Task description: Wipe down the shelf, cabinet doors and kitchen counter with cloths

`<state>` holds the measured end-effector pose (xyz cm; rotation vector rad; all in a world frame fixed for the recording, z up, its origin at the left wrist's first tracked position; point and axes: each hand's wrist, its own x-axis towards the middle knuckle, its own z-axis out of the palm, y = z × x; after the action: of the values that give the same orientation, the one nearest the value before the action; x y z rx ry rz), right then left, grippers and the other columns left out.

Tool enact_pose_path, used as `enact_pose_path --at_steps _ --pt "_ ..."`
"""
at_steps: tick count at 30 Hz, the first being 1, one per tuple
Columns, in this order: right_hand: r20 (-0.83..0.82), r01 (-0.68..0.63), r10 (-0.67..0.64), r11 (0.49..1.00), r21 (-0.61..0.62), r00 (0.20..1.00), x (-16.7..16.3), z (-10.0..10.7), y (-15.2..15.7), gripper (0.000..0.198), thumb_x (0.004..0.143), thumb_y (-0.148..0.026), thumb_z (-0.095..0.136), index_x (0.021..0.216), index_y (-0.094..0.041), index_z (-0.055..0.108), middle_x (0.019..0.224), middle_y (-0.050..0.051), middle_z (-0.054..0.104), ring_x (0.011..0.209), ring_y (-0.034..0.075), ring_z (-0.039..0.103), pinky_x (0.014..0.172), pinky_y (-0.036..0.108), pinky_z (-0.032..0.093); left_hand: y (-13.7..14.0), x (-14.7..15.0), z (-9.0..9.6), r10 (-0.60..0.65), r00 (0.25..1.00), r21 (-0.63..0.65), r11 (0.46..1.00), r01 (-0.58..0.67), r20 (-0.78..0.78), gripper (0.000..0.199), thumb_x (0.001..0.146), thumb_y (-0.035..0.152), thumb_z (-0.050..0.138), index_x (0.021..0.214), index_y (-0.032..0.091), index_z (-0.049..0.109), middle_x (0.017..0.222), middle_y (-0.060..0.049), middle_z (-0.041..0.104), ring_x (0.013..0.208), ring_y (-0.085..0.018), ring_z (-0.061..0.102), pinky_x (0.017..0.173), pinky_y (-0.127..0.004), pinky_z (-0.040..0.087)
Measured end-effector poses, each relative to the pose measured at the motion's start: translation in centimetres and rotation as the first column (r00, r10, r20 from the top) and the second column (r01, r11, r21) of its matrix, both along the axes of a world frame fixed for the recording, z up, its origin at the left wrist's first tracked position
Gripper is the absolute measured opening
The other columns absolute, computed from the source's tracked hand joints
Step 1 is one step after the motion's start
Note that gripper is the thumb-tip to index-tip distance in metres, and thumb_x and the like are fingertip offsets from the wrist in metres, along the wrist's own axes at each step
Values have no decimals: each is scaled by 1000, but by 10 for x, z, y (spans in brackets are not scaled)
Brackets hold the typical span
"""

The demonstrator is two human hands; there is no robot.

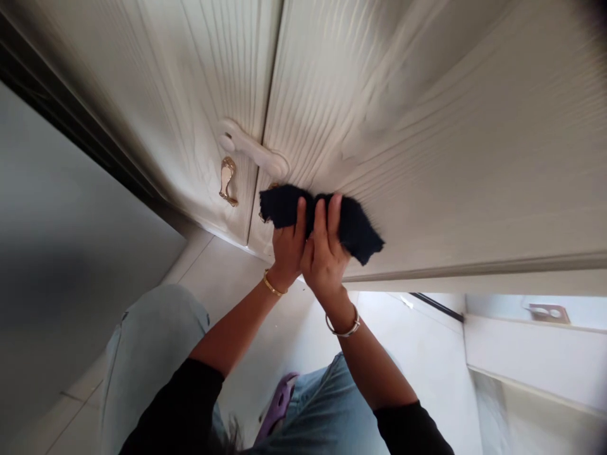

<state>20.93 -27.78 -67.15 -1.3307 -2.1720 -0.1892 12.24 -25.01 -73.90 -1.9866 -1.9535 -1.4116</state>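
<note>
A dark navy cloth (358, 230) with ragged edges lies against the white wood-grain cabinet door (403, 145). My left hand (288, 246) holds its left part, close to the gap between the two doors. Beside it, my right hand (327, 253) presses the cloth's middle with its fingers extended upward over the fabric. Both hands touch or nearly touch each other. Just above the cloth, a white plastic latch (253, 148) bridges the two doors. A gold-trimmed handle (228, 181) is on the left door; a bit of gold metal peeks out around the cloth's left end.
A smooth grey panel (71, 253) stands at the left. Below are the pale tiled floor (227, 265), my jeans-covered knees (161, 335) and a purple shoe (279, 404). At the lower right is a white ledge (531, 360) with a wall socket or small box (547, 313) above it.
</note>
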Motion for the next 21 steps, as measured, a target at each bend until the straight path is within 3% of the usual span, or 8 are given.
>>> enact_pose_path --at_steps 4,6,9,11,13,17,19,21 --pt "95 51 -48 998 -35 994 6 -33 -10 65 105 -22 37 166 -22 17 164 17 41 112 27 75 82 31 65 -18 -4 -23 -90 995 -78 993 87 -44 63 108 37 30 159 -1 29 127 -29 67 121 -33 67 104 -46 52" --pt "107 37 -36 999 -7 994 8 -26 -11 65 106 -23 36 167 -22 14 164 16 39 119 28 73 84 31 64 -19 -4 -16 -130 990 -24 991 129 -59 65 108 39 28 159 -1 28 128 -29 67 123 -33 66 104 -46 51" --pt "56 32 -39 992 124 998 8 8 -7 67 107 -22 34 167 -23 4 171 13 26 147 32 49 106 38 57 -6 -3 12 -144 988 65 987 147 -57 66 109 43 22 160 2 28 134 -27 65 126 -31 64 108 -44 48" --pt "40 72 -78 988 135 996 7 19 -5 67 107 -22 32 167 -21 2 173 13 20 154 32 38 114 41 51 0 -1 19 -137 989 74 987 140 -54 66 109 46 20 160 6 30 134 -25 65 126 -30 64 109 -42 47" --pt "75 121 -127 990 79 989 6 10 -8 65 107 -24 31 167 -18 8 172 16 22 151 33 43 111 41 53 -2 -2 8 -115 992 62 991 119 -54 67 109 47 16 158 6 35 127 -24 69 119 -29 68 105 -40 49" --pt "202 180 -163 981 -67 966 8 -30 -21 60 107 -26 33 165 -19 23 164 19 37 129 32 66 90 37 64 -20 -7 -28 -140 989 -30 990 139 -45 72 107 51 17 154 1 39 116 -26 72 110 -32 70 98 -44 53" --pt "222 183 -163 980 -72 961 7 -27 -24 61 107 -25 33 166 -20 20 165 18 37 130 30 66 88 35 64 -22 -7 -25 -182 983 -68 981 181 -17 71 107 49 20 156 -1 36 125 -28 69 118 -34 67 102 -46 51" --pt "185 168 -167 986 9 969 4 -8 -22 64 107 -23 32 167 -21 11 169 15 30 143 29 55 98 34 61 -17 -5 -6 -214 977 -69 974 214 10 68 108 44 22 158 0 33 134 -28 64 127 -34 62 108 -47 48"
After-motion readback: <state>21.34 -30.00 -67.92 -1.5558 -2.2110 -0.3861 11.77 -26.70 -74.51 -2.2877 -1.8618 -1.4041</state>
